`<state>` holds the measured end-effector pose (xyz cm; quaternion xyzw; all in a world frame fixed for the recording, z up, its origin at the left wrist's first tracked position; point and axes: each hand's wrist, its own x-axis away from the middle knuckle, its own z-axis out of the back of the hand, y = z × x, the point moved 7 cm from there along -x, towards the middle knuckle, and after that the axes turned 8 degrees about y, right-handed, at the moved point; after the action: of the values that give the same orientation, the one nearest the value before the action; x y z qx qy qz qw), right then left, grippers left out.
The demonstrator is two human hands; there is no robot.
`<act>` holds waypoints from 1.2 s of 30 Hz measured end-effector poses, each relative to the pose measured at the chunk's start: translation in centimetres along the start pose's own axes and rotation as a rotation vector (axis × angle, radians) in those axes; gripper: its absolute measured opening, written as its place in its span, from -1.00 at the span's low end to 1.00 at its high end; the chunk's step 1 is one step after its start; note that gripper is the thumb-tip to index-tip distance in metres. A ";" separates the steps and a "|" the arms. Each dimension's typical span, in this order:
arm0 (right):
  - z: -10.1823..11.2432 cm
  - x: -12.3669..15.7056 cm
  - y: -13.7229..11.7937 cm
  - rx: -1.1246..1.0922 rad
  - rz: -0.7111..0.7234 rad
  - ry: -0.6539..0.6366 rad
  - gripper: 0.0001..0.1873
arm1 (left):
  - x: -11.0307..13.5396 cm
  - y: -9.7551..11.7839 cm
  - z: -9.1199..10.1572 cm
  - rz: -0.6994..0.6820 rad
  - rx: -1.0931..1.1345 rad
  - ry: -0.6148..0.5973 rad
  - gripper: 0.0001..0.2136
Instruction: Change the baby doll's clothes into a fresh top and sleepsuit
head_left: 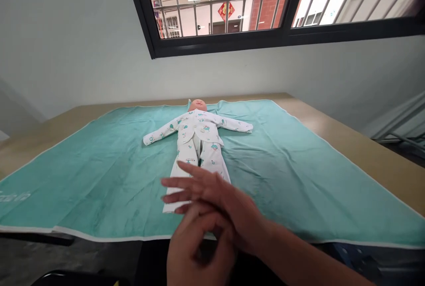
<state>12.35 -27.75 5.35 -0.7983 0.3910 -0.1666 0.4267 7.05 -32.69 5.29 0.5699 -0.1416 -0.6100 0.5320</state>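
Both of my hands meet in front of me over the near edge of the green cloth. My left hand (199, 246) is closed, its thumb and fingers curled into a ring against the underside of my right hand. What its fingers grip, if anything, is hidden. My right hand (212, 193) reaches in from the right with its fingers spread and pointing left, its thumb out of sight. Beyond them lies a baby doll (198, 105) on its back, arms out, in a white patterned top (199, 126). My right fingers partly cover its white trousers (212, 157).
The green cloth (282, 166) lies wrinkled over a wooden table (318, 122) and hangs at its front edge. A wall (99, 64) and a barred window (219, 42) stand behind. A dark chair-like object (63, 277) is at the lower left.
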 end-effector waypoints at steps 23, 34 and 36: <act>-1.3 -2.7 -3.4 -0.278 0.089 -0.070 -0.11 | -2.7 3.4 0.7 -0.414 -0.187 0.110 -0.87; -2.1 -2.2 -3.4 -0.176 0.134 -0.071 -0.12 | -2.7 3.6 1.3 -0.375 -0.189 0.098 -0.90; -2.1 -2.2 -3.2 -0.150 0.151 -0.058 -0.14 | -2.6 3.7 1.4 -0.398 -0.184 0.086 -0.89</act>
<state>11.24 -26.21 9.37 -0.8007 0.4490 -0.0808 0.3882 7.09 -32.67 10.01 0.5611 0.0531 -0.6884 0.4565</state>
